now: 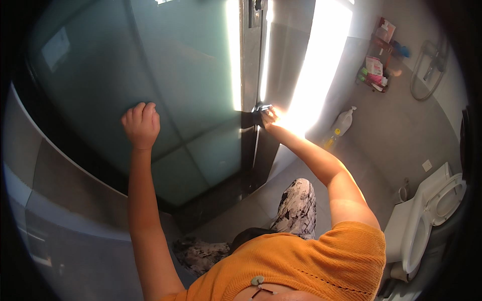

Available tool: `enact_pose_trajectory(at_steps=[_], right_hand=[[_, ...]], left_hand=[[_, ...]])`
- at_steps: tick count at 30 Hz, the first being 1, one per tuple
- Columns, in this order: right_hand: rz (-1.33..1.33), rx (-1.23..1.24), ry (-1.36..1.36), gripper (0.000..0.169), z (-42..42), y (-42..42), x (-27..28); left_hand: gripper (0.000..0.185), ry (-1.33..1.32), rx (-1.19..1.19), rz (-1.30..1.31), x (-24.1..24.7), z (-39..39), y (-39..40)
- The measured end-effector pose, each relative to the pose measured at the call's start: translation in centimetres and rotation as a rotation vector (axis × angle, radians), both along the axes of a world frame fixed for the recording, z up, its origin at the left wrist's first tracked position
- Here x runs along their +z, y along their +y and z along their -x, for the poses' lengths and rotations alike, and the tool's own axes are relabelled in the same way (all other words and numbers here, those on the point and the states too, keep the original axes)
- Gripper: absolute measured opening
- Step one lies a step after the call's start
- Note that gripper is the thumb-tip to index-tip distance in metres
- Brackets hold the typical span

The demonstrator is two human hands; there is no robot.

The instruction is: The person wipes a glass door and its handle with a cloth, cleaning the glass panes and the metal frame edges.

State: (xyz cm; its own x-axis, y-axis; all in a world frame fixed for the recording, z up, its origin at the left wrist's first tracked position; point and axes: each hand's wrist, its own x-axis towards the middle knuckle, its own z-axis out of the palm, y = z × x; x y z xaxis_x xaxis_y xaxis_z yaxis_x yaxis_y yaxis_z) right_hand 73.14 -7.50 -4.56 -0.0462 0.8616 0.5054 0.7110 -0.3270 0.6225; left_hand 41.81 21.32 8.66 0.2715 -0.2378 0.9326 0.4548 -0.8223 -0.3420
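Observation:
A dark-framed door with frosted glass panels (188,82) stands in front of me. My left hand (141,124) is raised before the glass, its fingers curled in and holding nothing; whether it touches the pane I cannot tell. At the door's edge, my right hand (269,116) is on a dark metal door handle (260,109), with the fingers around part of it. Strong sunlight washes out some of that hand. Its dark shadow falls on the frame beside the handle.
On the right, a toilet (418,233) has its lid up. A white pump bottle (345,121) and a yellow-capped bottle (332,139) stand low by the wall. Above them hang a shelf of toiletries (374,69) and a hand shower (431,69).

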Motion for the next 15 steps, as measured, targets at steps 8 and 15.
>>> enact_pose_trajectory(at_steps=[8, 15], right_hand=[[-0.672, 0.343, 1.191, 0.031, 8.1, 0.9, 18.6], [-1.139, 0.463, 0.436, 0.021, 5.4, 7.7, 26.2]], left_hand=[[0.017, 0.004, -0.002, -0.003, 0.6, 0.8, -0.1], [0.017, 0.072, -0.057, -0.026, 1.2, 1.4, -1.4]])
